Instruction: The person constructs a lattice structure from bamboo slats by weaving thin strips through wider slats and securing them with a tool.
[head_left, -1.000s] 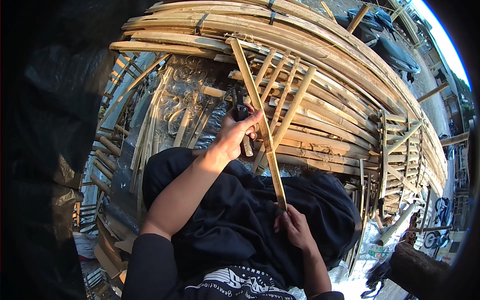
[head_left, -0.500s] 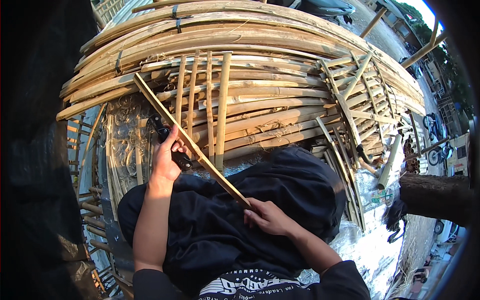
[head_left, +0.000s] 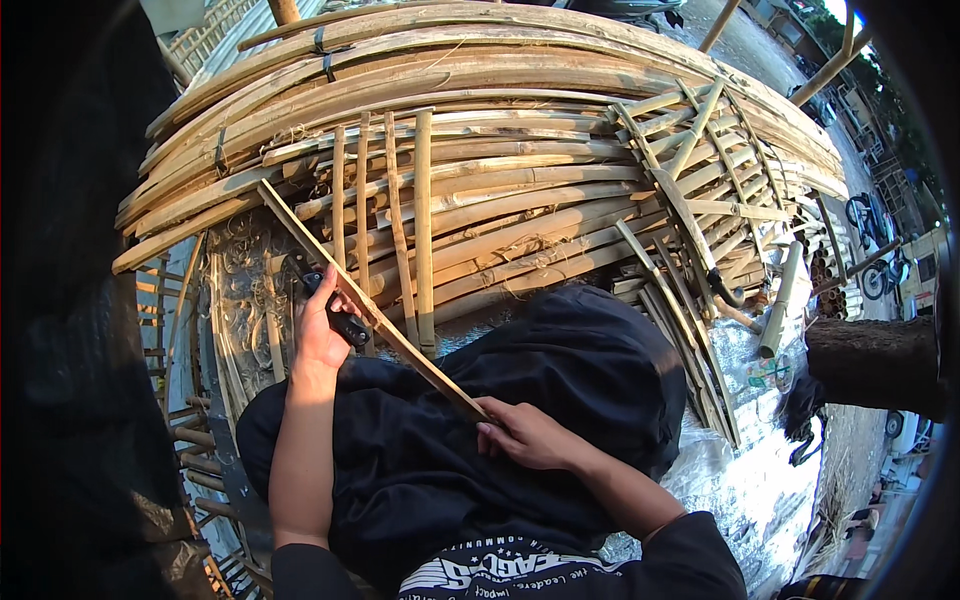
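Note:
A long, thin bamboo strip (head_left: 412, 351) slants across my lap, its far end up and to the left. My left hand (head_left: 320, 335) is closed around a black hand tool (head_left: 347, 328) and presses against the strip's middle, thumb along its side. The tool's kind is partly hidden by my fingers; dark parts show on both sides of the hand. Lower down, my right hand (head_left: 530, 433) grips the near end of the strip, with fingers wrapped round it.
Split bamboo poles (head_left: 540, 190) lie stacked in front of me, with several upright slats (head_left: 424, 220) leaning on them. A bamboo lattice (head_left: 700, 165) rests at the right, near loose strips (head_left: 690, 345) and a thick log (head_left: 870, 365). Silvery sheeting (head_left: 745, 500) covers the ground.
The strip's far end has dipped slightly toward me. Both hands have shifted a little, the right one leftward with the near end. The background has slid left as the view turned.

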